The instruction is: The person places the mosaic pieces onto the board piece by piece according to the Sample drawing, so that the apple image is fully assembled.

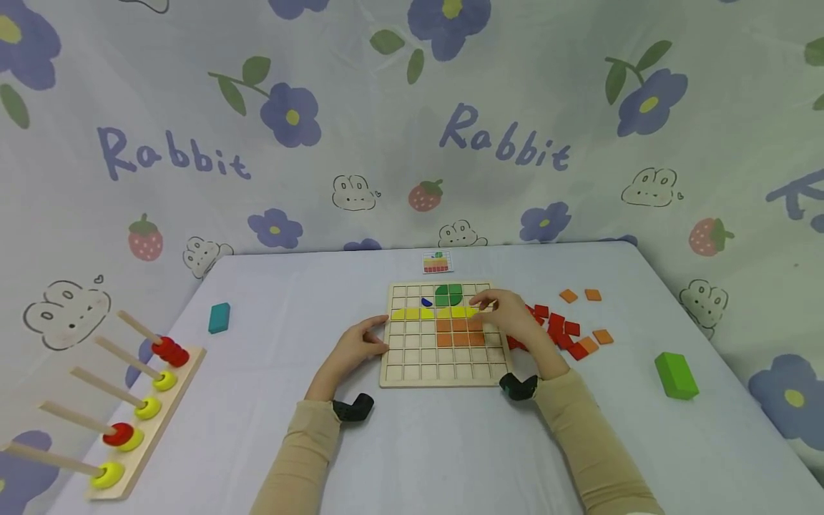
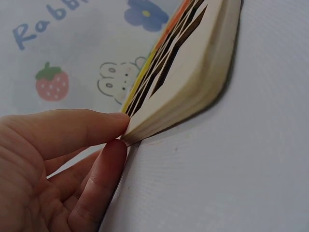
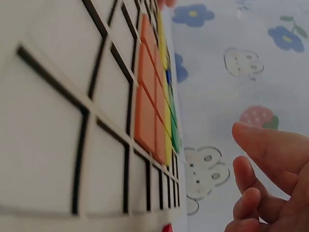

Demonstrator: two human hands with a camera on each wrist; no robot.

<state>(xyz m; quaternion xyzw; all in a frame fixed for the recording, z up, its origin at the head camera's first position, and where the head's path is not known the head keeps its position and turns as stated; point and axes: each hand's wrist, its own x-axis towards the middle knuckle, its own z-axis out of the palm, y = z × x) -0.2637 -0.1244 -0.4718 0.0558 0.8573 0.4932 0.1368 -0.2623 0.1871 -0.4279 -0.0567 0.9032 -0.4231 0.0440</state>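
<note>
A wooden grid board (image 1: 412,372) lies on the white-covered table. In its slots sit rounded green pieces (image 1: 448,295), a small blue piece (image 1: 427,302), a row of yellow pieces (image 1: 412,313) and two rows of orange square tiles (image 1: 460,332). My left hand (image 1: 352,348) touches the board's left edge with thumb and index fingertip, spaced apart along it; the left wrist view shows the fingertips at the rim. Over the board's right part hovers my right hand (image 1: 508,315), its bent fingers parted from the thumb, with nothing between them in the right wrist view (image 3: 270,179).
Red tiles (image 1: 556,325) lie heaped right of the board, with several loose orange tiles (image 1: 602,336) around them. A small picture card (image 1: 438,262) lies behind the board. A bead stand (image 1: 154,422) is at left, a teal block (image 1: 219,317) beyond it, a green block (image 1: 676,375) at right.
</note>
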